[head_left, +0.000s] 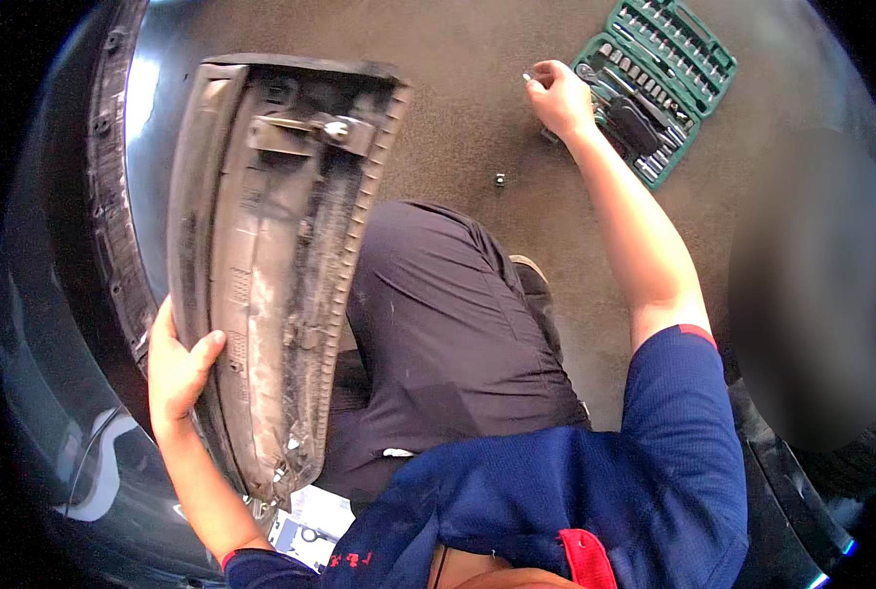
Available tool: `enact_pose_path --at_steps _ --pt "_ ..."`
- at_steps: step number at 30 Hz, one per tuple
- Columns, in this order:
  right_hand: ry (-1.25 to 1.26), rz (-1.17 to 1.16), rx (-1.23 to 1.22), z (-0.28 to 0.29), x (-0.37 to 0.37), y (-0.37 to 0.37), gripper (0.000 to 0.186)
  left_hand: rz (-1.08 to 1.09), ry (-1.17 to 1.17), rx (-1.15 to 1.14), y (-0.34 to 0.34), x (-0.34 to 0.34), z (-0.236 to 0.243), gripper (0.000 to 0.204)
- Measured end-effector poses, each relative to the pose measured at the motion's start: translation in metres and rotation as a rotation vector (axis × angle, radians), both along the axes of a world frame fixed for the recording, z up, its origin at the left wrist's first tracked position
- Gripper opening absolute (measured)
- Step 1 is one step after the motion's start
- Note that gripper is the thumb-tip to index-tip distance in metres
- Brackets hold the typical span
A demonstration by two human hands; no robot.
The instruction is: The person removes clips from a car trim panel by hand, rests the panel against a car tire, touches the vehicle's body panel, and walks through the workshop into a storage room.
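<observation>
A long, dirt-streaked black car trim panel stands tilted in front of me, its ribbed inner side showing. My left hand grips its lower left edge, thumb on the near face and the other fingers hidden behind. A metal bracket with a bright fastener sits near the panel's top. My right hand reaches far forward beside an open green socket set case. Its fingers are pinched around a small pale bit of something, too small to make out.
A small metal socket lies on the brown floor. Glossy dark car bodywork curves along my left. A printed sheet lies below the panel, near my bent knee. At the right, a large oval patch is blurred.
</observation>
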State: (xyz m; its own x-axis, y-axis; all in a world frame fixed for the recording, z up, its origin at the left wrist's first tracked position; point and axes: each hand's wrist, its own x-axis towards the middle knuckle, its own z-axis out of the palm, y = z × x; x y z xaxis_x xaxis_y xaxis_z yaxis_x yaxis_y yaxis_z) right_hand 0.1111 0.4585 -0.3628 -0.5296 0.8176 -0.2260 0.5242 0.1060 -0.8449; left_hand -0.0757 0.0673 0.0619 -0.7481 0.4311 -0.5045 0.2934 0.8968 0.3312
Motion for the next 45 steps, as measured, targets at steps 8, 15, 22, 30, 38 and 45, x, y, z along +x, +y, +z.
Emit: enact_pose_path --at_steps 8,15,22,30,38,45 --pt "-0.009 0.178 -0.08 -0.003 0.043 -0.073 0.029 -0.004 0.111 0.059 -0.044 -0.02 -0.019 0.064" --pt "0.035 0.505 -0.452 0.093 0.093 -0.136 0.03 -0.108 0.073 0.091 -0.099 -0.052 -0.015 0.067" --pt "-0.076 0.244 -0.608 0.182 0.115 -0.149 0.029 -0.118 -0.027 0.064 -0.119 -0.079 -0.025 0.059" --pt "-0.194 0.247 -0.626 0.275 0.089 -0.212 0.028 -0.182 -0.109 0.046 -0.102 -0.1 -0.024 0.062" --pt "-0.122 0.398 -0.832 0.364 0.064 -0.341 0.03 -0.192 -0.252 0.094 -0.078 -0.094 0.026 0.064" --pt "0.019 0.558 -1.281 0.447 0.022 -0.393 0.043 -0.336 -0.432 0.156 -0.073 -0.111 0.044 0.063"
